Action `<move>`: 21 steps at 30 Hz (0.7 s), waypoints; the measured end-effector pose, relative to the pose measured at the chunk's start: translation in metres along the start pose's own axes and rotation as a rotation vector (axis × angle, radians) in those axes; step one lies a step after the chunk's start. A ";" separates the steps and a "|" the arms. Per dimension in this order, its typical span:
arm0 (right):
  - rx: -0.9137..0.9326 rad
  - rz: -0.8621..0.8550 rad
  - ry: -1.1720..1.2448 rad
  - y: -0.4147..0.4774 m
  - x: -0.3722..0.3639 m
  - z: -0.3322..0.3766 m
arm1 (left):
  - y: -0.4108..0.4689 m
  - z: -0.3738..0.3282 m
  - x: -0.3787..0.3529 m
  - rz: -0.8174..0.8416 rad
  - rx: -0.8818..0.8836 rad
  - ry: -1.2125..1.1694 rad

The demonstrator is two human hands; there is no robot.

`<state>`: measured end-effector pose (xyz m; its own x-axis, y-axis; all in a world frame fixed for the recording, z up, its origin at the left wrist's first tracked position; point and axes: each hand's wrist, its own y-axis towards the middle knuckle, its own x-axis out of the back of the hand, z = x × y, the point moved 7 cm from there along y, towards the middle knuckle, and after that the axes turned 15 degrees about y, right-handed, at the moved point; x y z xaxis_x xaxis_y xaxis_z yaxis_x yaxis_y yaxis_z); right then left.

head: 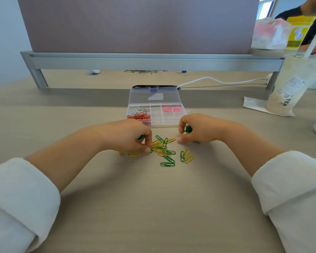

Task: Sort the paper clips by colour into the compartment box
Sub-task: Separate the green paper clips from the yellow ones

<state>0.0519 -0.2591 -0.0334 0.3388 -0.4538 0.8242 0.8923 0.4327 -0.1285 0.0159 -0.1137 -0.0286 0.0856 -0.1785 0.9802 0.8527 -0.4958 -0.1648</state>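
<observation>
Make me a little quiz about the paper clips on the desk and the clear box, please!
1. True or false: the compartment box has its lid open.
2. Which colours of clips lie loose on the desk? A) green and yellow B) blue and pink C) white and red
3. What colour are the clips bunched in the right hand?

Key
1. True.
2. A: green clips and yellow clips are mixed in front of the left hand.
3. Green.
</observation>
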 end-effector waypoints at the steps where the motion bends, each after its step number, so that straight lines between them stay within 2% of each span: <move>1: -0.002 -0.014 -0.006 -0.001 0.002 -0.001 | 0.000 0.000 -0.001 0.003 0.002 0.005; 8: -0.015 0.006 -0.017 -0.004 0.005 -0.005 | 0.001 0.000 0.000 -0.014 0.023 -0.127; 13: -0.046 -0.098 -0.028 -0.001 0.017 -0.008 | -0.001 -0.007 0.004 -0.066 -0.006 -0.246; 18: -0.259 0.060 -0.168 -0.008 0.014 -0.021 | -0.001 -0.012 0.005 -0.108 -0.019 -0.336; 21: -0.237 0.097 -0.195 -0.007 0.010 -0.018 | 0.000 -0.015 0.005 -0.109 -0.037 -0.383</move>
<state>0.0546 -0.2805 -0.0343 0.3824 -0.2516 0.8891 0.9112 0.2624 -0.3177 0.0088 -0.1273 -0.0256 0.1878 0.2031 0.9610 0.8490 -0.5256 -0.0548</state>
